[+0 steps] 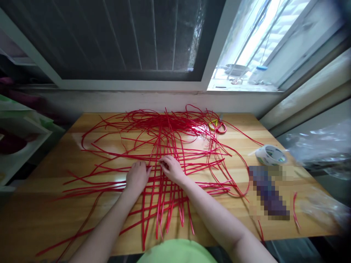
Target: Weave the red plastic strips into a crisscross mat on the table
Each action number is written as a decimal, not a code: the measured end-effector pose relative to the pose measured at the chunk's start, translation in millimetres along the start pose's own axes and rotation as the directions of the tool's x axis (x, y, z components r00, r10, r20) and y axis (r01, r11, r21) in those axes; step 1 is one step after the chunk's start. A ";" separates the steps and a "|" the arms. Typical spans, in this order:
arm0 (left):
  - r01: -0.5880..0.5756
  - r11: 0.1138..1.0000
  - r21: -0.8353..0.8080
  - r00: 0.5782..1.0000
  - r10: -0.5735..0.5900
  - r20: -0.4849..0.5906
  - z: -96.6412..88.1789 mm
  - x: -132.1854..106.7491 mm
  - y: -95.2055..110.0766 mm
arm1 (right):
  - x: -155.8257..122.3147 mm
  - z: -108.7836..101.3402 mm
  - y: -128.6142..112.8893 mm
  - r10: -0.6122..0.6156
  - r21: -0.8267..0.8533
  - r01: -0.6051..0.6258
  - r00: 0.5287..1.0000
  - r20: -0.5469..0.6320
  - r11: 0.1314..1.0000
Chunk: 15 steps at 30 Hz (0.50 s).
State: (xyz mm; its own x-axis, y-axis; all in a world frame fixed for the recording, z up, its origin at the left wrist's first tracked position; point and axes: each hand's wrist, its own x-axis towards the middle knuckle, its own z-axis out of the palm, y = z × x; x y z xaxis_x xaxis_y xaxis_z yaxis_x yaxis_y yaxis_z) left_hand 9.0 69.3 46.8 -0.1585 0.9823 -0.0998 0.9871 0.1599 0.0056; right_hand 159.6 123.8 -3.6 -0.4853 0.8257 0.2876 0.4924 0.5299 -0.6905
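Long thin red plastic cords (167,193) cross each other in an open lattice on the wooden table in front of me. My left hand (137,176) rests on the left side of the lattice, its fingers curled down over the crosswise cords and the thumb towards the middle. Just right of it, my right hand (171,168) has thumb and fingers pinched together at a lengthwise cord near the centre. The fingertips partly hide the cords under them. Loose cord ends stick out to the left, right and towards me.
A tangled heap of red cord (170,122) lies at the table's back edge. Scissors (218,126) with yellow and red handles lie beside it. A tape roll (271,155) and a pixelated dark object (270,191) are on the right. Clear plastic wrapping (315,142) hangs by the right edge.
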 end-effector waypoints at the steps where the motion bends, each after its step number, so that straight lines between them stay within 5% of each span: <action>1: -0.003 1.000 0.013 1.000 0.003 0.005 -3.4 0.0 1.0 | 0.0 -0.2 -0.1 0.001 -0.001 -0.001 1.000 0.004 1.000; 9: 0.089 0.988 -0.123 0.987 -0.071 0.146 -13.4 3.9 6.7 | 0.2 -1.8 -0.5 -0.006 0.005 0.006 1.000 0.012 1.000; 15: 0.020 0.896 -0.443 0.971 0.087 0.221 3.2 19.6 -15.6 | 0.1 -3.4 -0.6 -0.007 0.019 0.007 1.000 0.012 1.000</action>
State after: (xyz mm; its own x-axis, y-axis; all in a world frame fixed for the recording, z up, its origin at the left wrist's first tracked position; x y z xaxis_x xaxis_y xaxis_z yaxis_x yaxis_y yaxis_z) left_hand -9.4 85.7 41.5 -0.0631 0.9465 -0.3166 0.8718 0.2067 0.4441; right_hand 161.7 124.2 -0.9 -0.4978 0.8193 0.2844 0.4749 0.5319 -0.7011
